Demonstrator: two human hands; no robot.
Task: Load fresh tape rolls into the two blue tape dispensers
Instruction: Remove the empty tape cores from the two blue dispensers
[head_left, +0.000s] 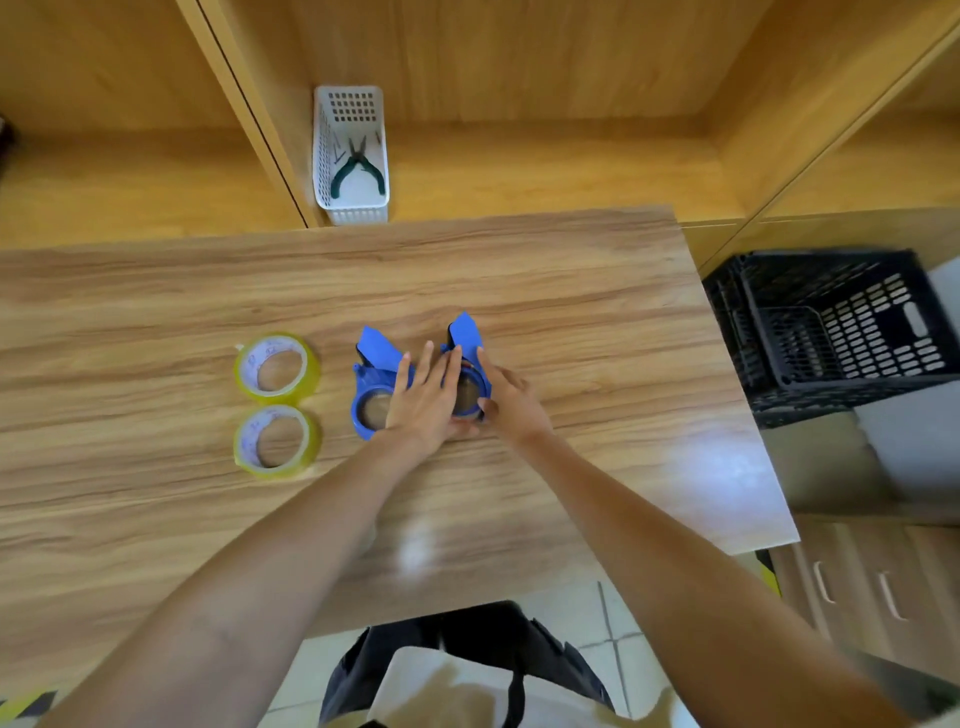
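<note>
Two blue tape dispensers lie side by side at the middle of the wooden table (571, 291). The left dispenser (371, 382) lies flat with its round hub showing. Over the gap between the two rests my left hand (423, 397), fingers spread, touching both. My right hand (511, 397) grips the right dispenser (467, 338) from its right side, thumb at its lower rim. Two yellowish tape rolls lie flat to the left, a far roll (275, 369) and a near roll (276, 440), touching each other.
A white perforated basket (327, 156) with green-handled pliers (358, 169) stands on the wooden shelf beyond the table's far edge. A black plastic crate (831, 332) sits off the table's right edge. Drawers are at lower right.
</note>
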